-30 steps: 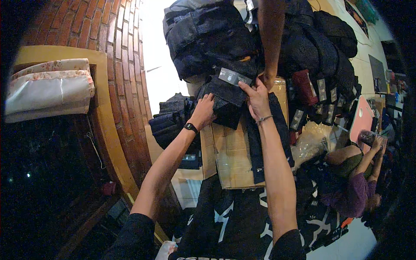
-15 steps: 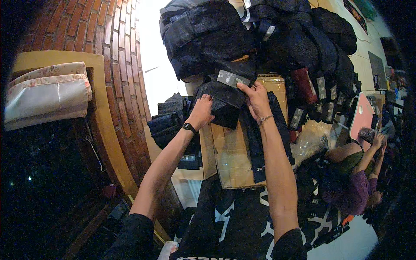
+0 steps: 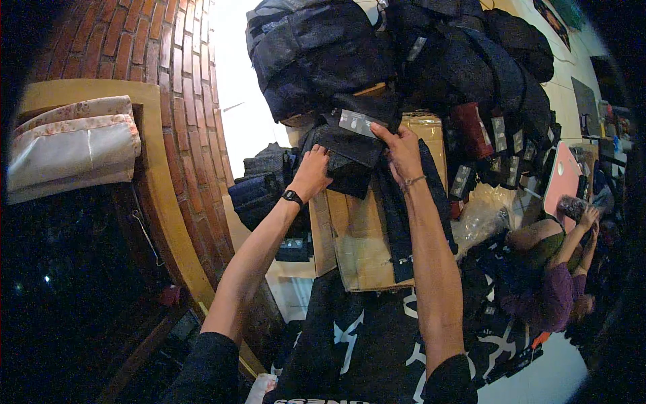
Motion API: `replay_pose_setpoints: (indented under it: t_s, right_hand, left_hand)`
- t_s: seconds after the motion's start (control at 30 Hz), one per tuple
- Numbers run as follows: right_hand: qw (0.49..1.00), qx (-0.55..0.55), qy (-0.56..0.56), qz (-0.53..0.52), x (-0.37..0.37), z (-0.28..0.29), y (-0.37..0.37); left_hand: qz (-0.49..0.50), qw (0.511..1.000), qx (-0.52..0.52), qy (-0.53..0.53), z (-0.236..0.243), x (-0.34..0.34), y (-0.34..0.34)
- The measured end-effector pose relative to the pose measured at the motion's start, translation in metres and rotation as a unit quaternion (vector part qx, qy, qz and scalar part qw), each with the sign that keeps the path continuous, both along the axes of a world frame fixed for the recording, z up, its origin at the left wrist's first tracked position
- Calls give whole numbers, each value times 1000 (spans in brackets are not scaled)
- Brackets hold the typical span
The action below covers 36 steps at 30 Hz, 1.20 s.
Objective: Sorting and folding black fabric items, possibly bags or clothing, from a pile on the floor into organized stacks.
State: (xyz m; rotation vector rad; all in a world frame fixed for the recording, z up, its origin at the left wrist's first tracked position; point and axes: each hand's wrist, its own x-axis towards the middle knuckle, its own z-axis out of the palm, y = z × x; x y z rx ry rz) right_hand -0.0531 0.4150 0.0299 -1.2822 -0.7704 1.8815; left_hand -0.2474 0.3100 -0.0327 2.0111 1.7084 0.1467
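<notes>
Left hand: I see its fingers [image 3: 319, 151] bent on the folded black garment [image 3: 356, 151]; whether they grip, I can't tell.
Right hand [image 3: 402, 153]: thumb on the grey label [image 3: 356, 124], other fingers curled at the garment's right side; I can't make out a grip.
Garment: between both hands, label side up.
Box: cardboard [image 3: 363, 249], nearer me than the hands.
Folded stack [image 3: 259, 198]: dark cloth, just left of the left hand.
Maroon cloth [image 3: 472, 131]: right of the right hand.

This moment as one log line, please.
left hand: on dark cloth; right hand: thumb at grey tag; beneath: brown cardboard; far right: co-worker holding dark bundle
</notes>
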Motion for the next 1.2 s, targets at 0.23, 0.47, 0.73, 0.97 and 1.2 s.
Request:
replay_pose_setpoints:
  t_s: [0.23,0.47,0.73,0.97,1.2]
  right_hand:
    - [996,-62,-37,50,69,-14,-2]
    - [810,120,-572,53,226,-36,-140]
    - [778,-20,-615,127,217,-79,-310]
    - [725,-70,-661,179,207,-84,-309]
    - [730,-34,-659,181,192,-77,-309]
  left_hand:
    - [134,977,-10,-165,-13,-4,-8]
    - [133,981,-27,-136,-32,4,-9]
    - [137,979,-2,-152,-30,14,-14]
    - [185,959,-36,-214,-34,20,-16]
    - [89,988,83,-94,-67,-8,-30]
